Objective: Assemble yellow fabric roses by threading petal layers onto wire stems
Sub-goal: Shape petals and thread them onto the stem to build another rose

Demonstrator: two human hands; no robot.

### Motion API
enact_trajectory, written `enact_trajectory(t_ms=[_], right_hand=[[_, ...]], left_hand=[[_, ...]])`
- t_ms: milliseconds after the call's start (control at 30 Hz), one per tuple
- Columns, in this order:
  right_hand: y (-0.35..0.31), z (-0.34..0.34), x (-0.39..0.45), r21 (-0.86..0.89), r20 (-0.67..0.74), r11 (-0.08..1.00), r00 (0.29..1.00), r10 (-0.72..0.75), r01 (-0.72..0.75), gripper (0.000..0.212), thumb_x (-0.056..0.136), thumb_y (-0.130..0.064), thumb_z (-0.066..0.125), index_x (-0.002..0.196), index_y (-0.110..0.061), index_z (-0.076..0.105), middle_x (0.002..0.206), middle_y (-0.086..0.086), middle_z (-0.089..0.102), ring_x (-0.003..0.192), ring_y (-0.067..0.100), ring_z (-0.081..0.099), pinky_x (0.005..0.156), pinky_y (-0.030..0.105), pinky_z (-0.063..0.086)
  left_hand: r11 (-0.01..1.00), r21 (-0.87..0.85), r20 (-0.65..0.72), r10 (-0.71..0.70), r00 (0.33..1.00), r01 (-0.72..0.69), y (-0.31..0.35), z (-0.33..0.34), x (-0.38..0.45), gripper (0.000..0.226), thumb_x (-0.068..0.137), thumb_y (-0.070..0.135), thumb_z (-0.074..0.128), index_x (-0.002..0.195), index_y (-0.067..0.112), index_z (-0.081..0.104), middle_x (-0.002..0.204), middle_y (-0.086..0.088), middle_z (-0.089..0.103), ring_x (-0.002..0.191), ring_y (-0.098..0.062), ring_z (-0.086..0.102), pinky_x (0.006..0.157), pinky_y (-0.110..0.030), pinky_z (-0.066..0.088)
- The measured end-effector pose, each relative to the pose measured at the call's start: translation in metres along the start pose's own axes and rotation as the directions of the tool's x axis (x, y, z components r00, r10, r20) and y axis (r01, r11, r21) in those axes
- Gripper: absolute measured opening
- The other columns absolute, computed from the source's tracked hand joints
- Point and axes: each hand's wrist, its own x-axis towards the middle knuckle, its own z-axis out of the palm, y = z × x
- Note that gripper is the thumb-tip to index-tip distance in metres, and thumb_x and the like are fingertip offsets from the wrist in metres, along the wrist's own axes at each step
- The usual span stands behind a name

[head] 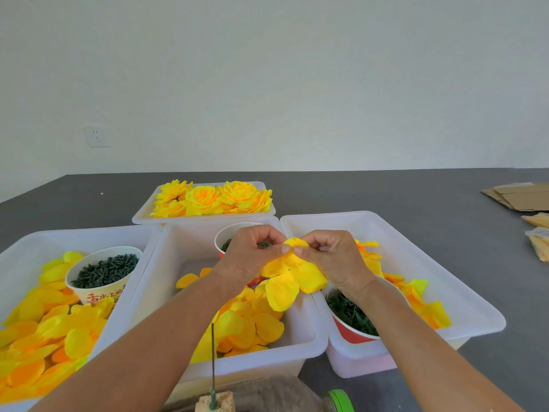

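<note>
Both hands hold one yellow fabric petal layer (289, 279) above the middle white bin (300, 350). My left hand (251, 257) pinches its top edge from the left, and my right hand (331, 257) pinches it from the right, fingertips almost touching. The layer's lobes hang down below the fingers. A thin green wire stem (213, 359) stands upright in a small block (215, 404) at the bottom centre, in front of my left forearm. Loose yellow petals (249, 325) lie in the middle bin.
A left bin (17, 257) holds petals and a paper cup of dark green pieces (105, 270). Right bin (463, 292) holds petals and a red cup of green parts (352, 318). Finished yellow roses (212, 199) fill the far bin. Cardboard (517, 196) lies far right. A green-capped bottle (340, 401) lies near.
</note>
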Motion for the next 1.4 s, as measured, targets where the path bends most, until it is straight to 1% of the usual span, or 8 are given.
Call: enact_trajectory(t_ms=[100, 233, 333, 533, 833, 1067, 1200, 1400], right_hand=[[0.001, 0.001, 0.002, 0.010, -0.002, 0.999, 0.999, 0.049, -0.049, 0.009, 0.084, -0.006, 0.066, 0.077, -0.002, 0.070, 0.057, -0.004, 0.058, 0.055, 0.003, 0.051, 0.055, 0.019, 0.044], [0.007, 0.001, 0.003, 0.006, -0.094, 0.992, 0.987, 0.128, -0.128, 0.013, 0.079, -0.010, 0.072, 0.072, 0.001, 0.068, 0.063, 0.007, 0.058, 0.062, 0.013, 0.051, 0.063, 0.029, 0.044], [0.007, 0.000, 0.003, -0.007, -0.123, 0.990, 0.982, 0.141, -0.143, 0.012, 0.077, -0.009, 0.075, 0.070, -0.002, 0.068, 0.061, 0.007, 0.057, 0.061, 0.013, 0.050, 0.062, 0.028, 0.042], [0.001, -0.002, 0.000, 0.083, 0.053, 0.994, 0.996, 0.068, -0.072, 0.017, 0.079, 0.000, 0.070, 0.064, -0.008, 0.067, 0.055, -0.002, 0.059, 0.053, 0.005, 0.051, 0.052, 0.018, 0.044], [0.007, 0.001, 0.002, -0.112, -0.079, 0.991, 0.995, 0.062, -0.071, 0.017, 0.076, -0.006, 0.075, 0.070, 0.008, 0.066, 0.060, 0.008, 0.053, 0.058, 0.010, 0.044, 0.055, 0.022, 0.039], [0.002, -0.003, 0.001, 0.255, -0.012, 0.916, 0.946, 0.323, -0.309, 0.006, 0.079, -0.015, 0.072, 0.084, -0.018, 0.074, 0.079, -0.002, 0.073, 0.071, 0.008, 0.066, 0.061, 0.022, 0.051], [-0.001, -0.007, 0.002, 0.324, 0.065, 0.869, 0.925, 0.374, -0.375, 0.016, 0.077, -0.008, 0.072, 0.092, -0.014, 0.073, 0.089, 0.005, 0.072, 0.079, 0.016, 0.067, 0.069, 0.029, 0.052], [-0.004, -0.006, 0.001, 0.219, -0.022, 0.961, 0.983, 0.180, -0.171, 0.038, 0.070, 0.014, 0.070, 0.095, -0.014, 0.068, 0.094, 0.004, 0.070, 0.087, 0.011, 0.065, 0.075, 0.022, 0.055]], left_hand=[[0.998, -0.006, -0.044, 0.054, 0.998, -0.055, 0.004, -0.002, 0.000, 0.012, 0.080, 0.005, 0.071, 0.072, 0.012, 0.063, 0.075, -0.007, 0.064, 0.071, -0.016, 0.056, 0.065, -0.032, 0.048], [0.938, 0.263, -0.018, 0.240, 0.971, -0.227, 0.007, 0.004, 0.000, 0.023, 0.075, -0.001, 0.073, 0.063, 0.013, 0.058, 0.060, 0.012, 0.054, 0.054, -0.002, 0.051, 0.054, -0.010, 0.039], [0.912, 0.305, -0.008, 0.290, 0.957, -0.274, 0.005, 0.007, 0.000, 0.015, 0.073, -0.003, 0.073, 0.068, 0.003, 0.061, 0.060, 0.010, 0.053, 0.055, -0.003, 0.048, 0.054, -0.010, 0.039], [0.984, 0.154, 0.033, 0.085, 0.996, -0.089, 0.003, -0.002, -0.001, 0.012, 0.080, 0.003, 0.070, 0.076, 0.014, 0.068, 0.067, 0.007, 0.064, 0.059, 0.002, 0.054, 0.059, -0.014, 0.044], [0.930, 0.306, -0.021, 0.218, 0.976, -0.201, 0.006, 0.008, -0.004, 0.042, 0.074, -0.005, 0.071, 0.058, 0.027, 0.049, 0.055, 0.014, 0.052, 0.048, -0.001, 0.050, 0.049, -0.007, 0.037], [0.954, 0.250, -0.175, 0.210, 0.962, -0.163, 0.005, 0.002, 0.000, 0.034, 0.080, -0.002, 0.066, 0.067, 0.023, 0.048, 0.067, 0.009, 0.051, 0.062, -0.012, 0.049, 0.060, -0.024, 0.045], [0.973, 0.199, -0.217, 0.163, 0.962, -0.120, 0.008, 0.001, -0.002, 0.014, 0.085, 0.003, 0.063, 0.084, 0.012, 0.052, 0.079, 0.008, 0.053, 0.064, -0.008, 0.048, 0.058, -0.010, 0.039], [0.998, 0.004, -0.056, -0.063, 0.996, 0.064, 0.013, 0.003, -0.002, 0.018, 0.082, 0.001, 0.064, 0.094, 0.014, 0.060, 0.084, -0.002, 0.065, 0.081, -0.016, 0.060, 0.068, -0.024, 0.049]])
